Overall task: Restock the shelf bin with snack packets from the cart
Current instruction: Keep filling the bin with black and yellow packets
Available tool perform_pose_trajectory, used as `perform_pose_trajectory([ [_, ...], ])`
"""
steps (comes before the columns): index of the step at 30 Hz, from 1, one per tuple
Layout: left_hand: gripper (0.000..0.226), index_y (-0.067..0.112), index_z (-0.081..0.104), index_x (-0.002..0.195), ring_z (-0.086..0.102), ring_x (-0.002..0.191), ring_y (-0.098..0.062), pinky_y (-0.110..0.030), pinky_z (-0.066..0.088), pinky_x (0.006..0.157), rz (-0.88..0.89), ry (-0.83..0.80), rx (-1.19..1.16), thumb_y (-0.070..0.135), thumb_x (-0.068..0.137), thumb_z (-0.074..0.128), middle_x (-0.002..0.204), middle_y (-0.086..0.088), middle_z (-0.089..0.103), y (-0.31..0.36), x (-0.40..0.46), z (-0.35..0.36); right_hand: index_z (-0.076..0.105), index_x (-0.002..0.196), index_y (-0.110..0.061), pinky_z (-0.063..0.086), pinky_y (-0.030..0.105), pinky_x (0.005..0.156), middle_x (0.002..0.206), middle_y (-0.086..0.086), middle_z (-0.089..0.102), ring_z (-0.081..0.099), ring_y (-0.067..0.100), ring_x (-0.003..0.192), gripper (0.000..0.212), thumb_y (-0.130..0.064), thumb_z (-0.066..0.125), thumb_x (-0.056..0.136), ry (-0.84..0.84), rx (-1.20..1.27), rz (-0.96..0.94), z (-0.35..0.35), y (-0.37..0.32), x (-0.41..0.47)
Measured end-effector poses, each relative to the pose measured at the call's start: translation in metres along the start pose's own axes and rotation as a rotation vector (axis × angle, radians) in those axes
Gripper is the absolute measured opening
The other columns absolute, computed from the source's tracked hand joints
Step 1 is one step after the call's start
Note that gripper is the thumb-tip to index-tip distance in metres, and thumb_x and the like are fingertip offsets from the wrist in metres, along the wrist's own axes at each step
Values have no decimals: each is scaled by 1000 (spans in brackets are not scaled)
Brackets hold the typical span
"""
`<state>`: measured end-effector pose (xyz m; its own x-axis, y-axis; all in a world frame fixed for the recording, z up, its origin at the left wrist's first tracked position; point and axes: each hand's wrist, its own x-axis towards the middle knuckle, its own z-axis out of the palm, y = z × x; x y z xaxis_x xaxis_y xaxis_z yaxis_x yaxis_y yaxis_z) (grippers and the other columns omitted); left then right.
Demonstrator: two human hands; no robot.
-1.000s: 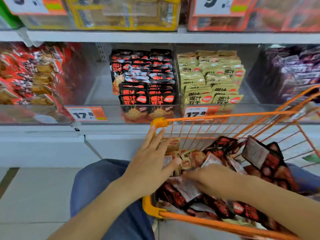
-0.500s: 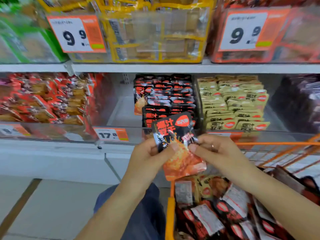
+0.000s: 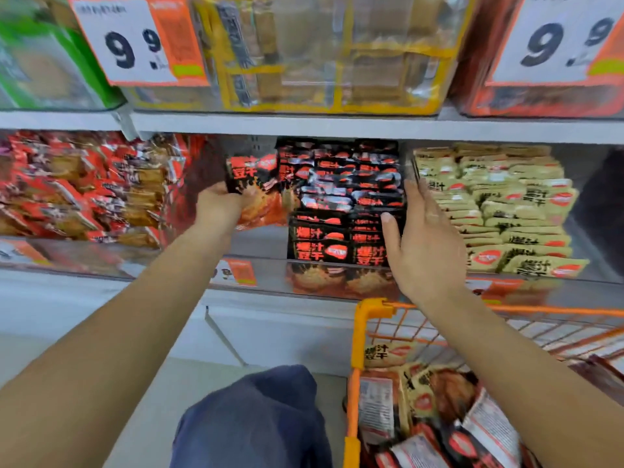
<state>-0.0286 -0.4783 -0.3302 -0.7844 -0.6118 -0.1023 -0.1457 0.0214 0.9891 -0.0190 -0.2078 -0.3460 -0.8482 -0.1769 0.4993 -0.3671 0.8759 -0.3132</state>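
One packet (image 3: 254,194) in the left hand (image 3: 219,206), gripped by its lower half, label facing out, raised at 10 o'clock of the black stack (image 3: 341,204) in the bin (image 3: 263,246). Packet sits just left of the stack, not yet set down. Right hand (image 3: 426,244) flat, fingers straight, holding nothing; its fingertips rest against the stack's right edge at 3 o'clock, seemingly steadying the rows. Cart (image 3: 368,310) at 5 o'clock holds more packets (image 3: 439,410), loosely heaped.

Handling, judged: packet looks light, soft foil film, glossy, likely slippery and easily creased; contents probably flattish, so it should stand on edge only if backed by neighbours. Best hold: pinch across a sealed edge or the lower half, as now, leaving the top free to slide in beside the stack. Risk: upright rows toppling leftward into the bin's bare part when released.
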Motion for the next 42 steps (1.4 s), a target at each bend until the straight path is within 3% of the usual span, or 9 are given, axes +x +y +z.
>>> perform_pose_trajectory([
  [5,16,1,61,102,63,94,-21,-31,47,68,-75,12,289,2,87,57,97,-13,63,-8,41,38,42,140,-4,55,45,76,142,21,46,57,36,118,58,-42,30,99,28,-62,-21,4,1,3],
  [9,14,3,63,80,61,56,-22,-19,43,40,-102,-85,394,-5,85,53,62,-10,62,-21,42,57,45,139,-5,55,42,70,143,20,45,61,36,112,55,-41,30,99,61,-83,-45,5,2,3],
  [14,49,-1,46,125,54,113,-38,-41,45,89,48,-52,832,30,91,60,123,-24,55,-24,39,63,46,138,-7,55,42,72,143,21,44,62,38,110,53,-39,29,99,76,-101,-52,7,1,2],
  [22,73,3,28,144,43,129,-35,-39,37,101,105,-8,801,30,87,65,141,-23,41,-13,31,57,44,140,-6,49,47,92,145,23,40,51,37,125,56,-41,28,99,101,-70,-26,10,3,1],
  [26,61,3,43,136,48,124,-30,-32,36,99,441,74,646,24,82,64,133,-19,52,19,-14,35,43,139,-6,24,43,116,151,19,32,27,29,141,49,-33,33,100,87,268,-131,-16,4,-6],
  [29,42,4,52,128,46,119,-22,-25,31,97,782,-89,642,14,88,57,126,-14,55,26,-96,22,49,134,-7,48,39,96,134,11,53,56,24,119,39,-20,41,98,66,457,-302,-47,15,-34],
  [34,55,18,54,130,28,133,-3,-3,9,106,744,-679,750,52,90,38,140,0,46,-25,-216,27,63,105,-19,50,29,50,83,0,67,66,22,69,31,-25,39,87,-451,15,-670,-70,49,-99],
  [39,59,28,27,148,-34,133,6,-9,-17,102,583,-701,906,55,95,28,147,27,-14,-53,-243,33,10,150,-34,51,43,85,148,2,34,48,29,121,85,-16,61,84,-1357,-194,-450,-74,62,-145],
  [42,57,27,27,148,-34,133,6,-15,-11,106,554,-724,927,52,97,31,146,28,-16,-50,-243,33,-4,153,-26,37,44,108,161,1,4,19,25,144,88,-15,57,90,-1334,-188,-614,-72,60,-171],
])
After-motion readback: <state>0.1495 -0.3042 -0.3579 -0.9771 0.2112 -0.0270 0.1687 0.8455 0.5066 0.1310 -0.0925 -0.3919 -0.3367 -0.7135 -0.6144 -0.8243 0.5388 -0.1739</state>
